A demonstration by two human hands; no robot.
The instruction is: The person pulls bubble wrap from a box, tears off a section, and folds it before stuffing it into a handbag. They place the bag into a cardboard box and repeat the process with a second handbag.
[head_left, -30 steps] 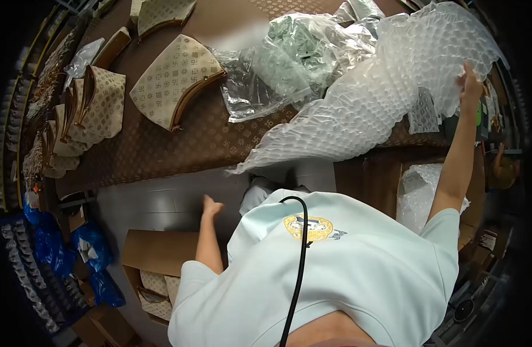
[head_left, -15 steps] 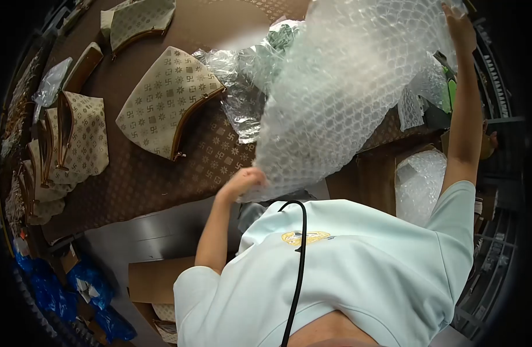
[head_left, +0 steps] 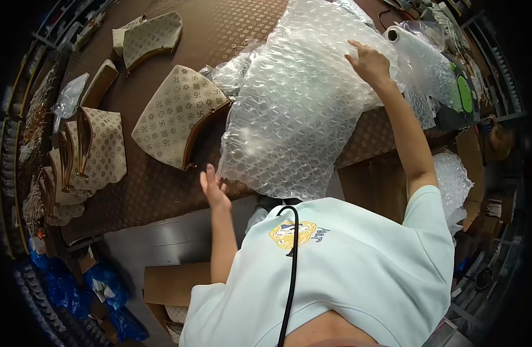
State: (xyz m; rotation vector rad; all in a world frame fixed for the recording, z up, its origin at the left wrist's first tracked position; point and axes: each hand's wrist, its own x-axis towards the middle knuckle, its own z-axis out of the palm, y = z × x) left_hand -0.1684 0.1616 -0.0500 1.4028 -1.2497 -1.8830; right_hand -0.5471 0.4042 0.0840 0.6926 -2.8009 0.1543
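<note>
A large sheet of bubble wrap (head_left: 295, 110) lies spread on the patterned brown table (head_left: 156, 196), its near edge reaching the table's front. Beside its lower left corner is my left hand (head_left: 215, 188), fingers apart and holding nothing. My right hand (head_left: 370, 62) is over the sheet's upper right part, fingers spread and nothing gripped. Left of the sheet lies a patterned cream bag piece (head_left: 176, 115) with a brown curved edge. Crumpled clear plastic (head_left: 228, 75) shows partly from under the sheet's left side.
More patterned bags (head_left: 101, 147) stand in a row at the left, with others (head_left: 153, 37) behind. A plastic roll (head_left: 422, 63) and a green object (head_left: 464, 94) are at the right. Open cartons (head_left: 176, 283) and blue bags (head_left: 107, 280) are below the table.
The bubble wrap has come down from the air onto the table. My right hand has moved left and inward and let go of it; my left hand has opened and moved slightly left.
</note>
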